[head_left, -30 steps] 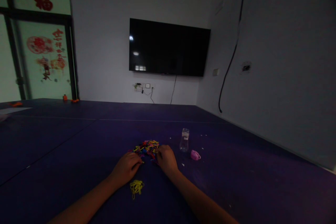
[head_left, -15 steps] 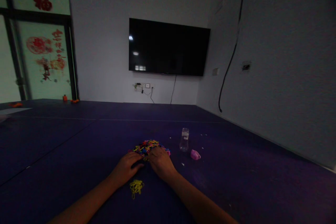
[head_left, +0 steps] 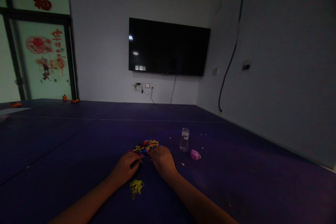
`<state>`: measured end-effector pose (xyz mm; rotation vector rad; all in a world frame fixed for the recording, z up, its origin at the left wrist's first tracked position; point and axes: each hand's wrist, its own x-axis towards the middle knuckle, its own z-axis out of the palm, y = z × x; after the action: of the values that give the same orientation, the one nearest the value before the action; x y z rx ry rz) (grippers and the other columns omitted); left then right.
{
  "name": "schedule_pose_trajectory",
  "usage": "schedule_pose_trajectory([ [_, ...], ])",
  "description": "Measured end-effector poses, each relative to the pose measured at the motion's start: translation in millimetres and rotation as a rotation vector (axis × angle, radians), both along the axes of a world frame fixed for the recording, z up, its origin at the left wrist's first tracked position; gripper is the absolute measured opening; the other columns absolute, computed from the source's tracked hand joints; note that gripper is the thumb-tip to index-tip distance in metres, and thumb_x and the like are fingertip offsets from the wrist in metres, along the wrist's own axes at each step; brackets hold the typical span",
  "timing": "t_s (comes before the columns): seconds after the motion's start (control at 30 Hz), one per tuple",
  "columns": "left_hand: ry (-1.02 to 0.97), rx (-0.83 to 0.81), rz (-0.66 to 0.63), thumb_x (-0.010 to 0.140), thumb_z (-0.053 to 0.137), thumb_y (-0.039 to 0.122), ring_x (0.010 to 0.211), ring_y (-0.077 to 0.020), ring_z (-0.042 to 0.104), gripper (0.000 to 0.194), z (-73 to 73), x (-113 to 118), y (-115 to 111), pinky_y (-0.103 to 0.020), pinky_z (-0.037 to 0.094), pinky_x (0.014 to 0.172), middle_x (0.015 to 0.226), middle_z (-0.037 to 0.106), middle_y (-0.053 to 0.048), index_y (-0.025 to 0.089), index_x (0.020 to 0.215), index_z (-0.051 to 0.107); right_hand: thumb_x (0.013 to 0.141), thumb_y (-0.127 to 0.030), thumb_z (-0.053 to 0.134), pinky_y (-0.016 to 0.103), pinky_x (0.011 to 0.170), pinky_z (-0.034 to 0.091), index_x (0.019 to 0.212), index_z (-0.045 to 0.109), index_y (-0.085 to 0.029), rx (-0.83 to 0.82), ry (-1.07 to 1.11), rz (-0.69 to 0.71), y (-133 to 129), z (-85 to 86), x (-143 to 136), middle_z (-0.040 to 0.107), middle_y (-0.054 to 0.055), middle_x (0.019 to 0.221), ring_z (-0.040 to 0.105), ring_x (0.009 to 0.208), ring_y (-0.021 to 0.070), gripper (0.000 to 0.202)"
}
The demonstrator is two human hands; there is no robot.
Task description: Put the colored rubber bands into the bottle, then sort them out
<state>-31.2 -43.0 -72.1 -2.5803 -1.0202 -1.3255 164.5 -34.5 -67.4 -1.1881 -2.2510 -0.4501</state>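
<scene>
A small heap of coloured rubber bands (head_left: pixel 147 144) lies in front of me, in yellow, pink, red and blue. My left hand (head_left: pixel 126 165) is at its near left edge, thumb and fingertips brought together; whatever they pinch is too small to make out. Over the right side of the heap rests my right hand (head_left: pixel 162 161), palm down, its fingers stretched onto the bands and its thumb hidden. Nearer to me, between my forearms, is a separate bunch of yellow rubber bands (head_left: pixel 136 187).
Right of the heap stands a clear bottle (head_left: pixel 184 140) without its cap, and a pink cap-like piece (head_left: pixel 195 154) lies beside it. White scraps (head_left: pixel 183 164) dot the purple tabletop (head_left: pixel 78 157). Orange objects (head_left: pixel 65 97) are at the far left edge; a television (head_left: pixel 169 47) hangs on the wall.
My left thumb has closed up to the fingertips. My right hand has shifted slightly right, showing more of the heap's near side. The yellow bunch, bottle and pink piece stay put.
</scene>
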Motion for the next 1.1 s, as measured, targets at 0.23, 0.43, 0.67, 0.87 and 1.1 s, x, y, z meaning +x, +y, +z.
schedule_pose_trajectory([
  [0.23, -0.074, -0.283, -0.008, 0.076, 0.050, 0.021, 0.062, -0.0132, 0.061, 0.015, 13.3, -0.5, -12.4, -0.024, 0.046, 0.062, 0.067, 0.067, -0.001, 0.018, 0.066, 0.061, 0.086, -0.011, 0.045, 0.030, 0.075, 0.039, 0.083, 0.067, -0.019, -0.145, 0.137, -0.171, 6.8, -0.9, 9.2, 0.065, 0.007, 0.083, 0.054, 0.083, 0.0200, 0.024],
  [0.43, -0.068, -0.526, -0.108, 0.071, 0.052, 0.024, 0.051, -0.0100, 0.051, 0.016, 18.7, 1.4, -22.3, -0.019, 0.036, 0.050, 0.054, 0.057, 0.001, 0.016, 0.059, 0.058, 0.087, -0.012, 0.042, 0.030, 0.077, 0.041, 0.089, 0.068, -0.020, -0.141, 0.245, -0.147, 7.4, -1.2, 9.7, 0.065, 0.007, 0.088, 0.055, 0.085, 0.0191, 0.027],
  [0.67, -0.059, -0.642, -0.137, 0.065, 0.052, 0.025, 0.047, -0.0084, 0.041, 0.019, 16.8, 0.5, -22.8, -0.019, 0.030, 0.048, 0.047, 0.047, 0.004, 0.017, 0.049, 0.049, 0.082, -0.012, 0.046, 0.027, 0.076, 0.043, 0.094, 0.066, -0.020, -0.099, 0.254, 0.298, -13.2, -1.5, -3.1, 0.065, 0.006, 0.089, 0.057, 0.085, 0.0161, 0.024],
  [0.87, -0.245, -0.768, -0.101, 0.073, 0.042, 0.040, 0.041, -0.0099, 0.039, 0.036, 13.6, -2.3, -16.7, -0.022, 0.028, 0.044, 0.039, 0.041, 0.004, 0.018, 0.045, 0.048, 0.074, -0.012, 0.049, 0.026, 0.072, 0.044, 0.088, 0.065, -0.020, -0.183, 0.132, 0.539, -33.9, -7.7, -21.7, 0.067, 0.003, 0.081, 0.060, 0.077, 0.0148, 0.023],
  [1.1, -0.416, -0.656, 0.073, 0.079, 0.037, 0.051, 0.046, -0.0133, 0.047, 0.046, 18.4, -3.1, -14.6, -0.024, 0.036, 0.048, 0.044, 0.047, 0.002, 0.019, 0.049, 0.050, 0.068, -0.007, 0.045, 0.023, 0.070, 0.045, 0.097, 0.061, -0.019, -0.253, 0.221, 0.503, -41.5, -1.5, -20.1, 0.067, 0.002, 0.082, 0.061, 0.075, 0.0132, 0.035],
])
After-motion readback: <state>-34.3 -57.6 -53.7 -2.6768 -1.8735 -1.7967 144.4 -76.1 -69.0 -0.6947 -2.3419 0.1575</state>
